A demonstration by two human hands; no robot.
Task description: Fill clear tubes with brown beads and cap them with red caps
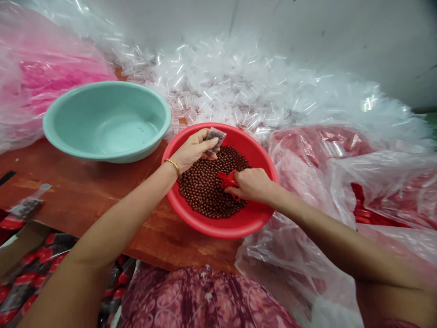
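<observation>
My left hand (198, 148) grips a small clear plastic container (215, 136) with dark balls inside, held tilted above the red basin (221, 230). Brown balls (208, 182) cover the bottom of that basin. Down among them, my right hand (252, 184) is closed around a red plastic piece (228, 180); its full shape is hidden by the fingers and the balls.
A pale green basin (102, 118) stands at left on the brown table (85, 182). Clear plastic containers (218, 86) heap along the wall. Plastic bags of red parts (365, 205) lie right, a pink-filled bag (51, 77) left. Filled red-ended containers (20, 291) sit in a box lower left.
</observation>
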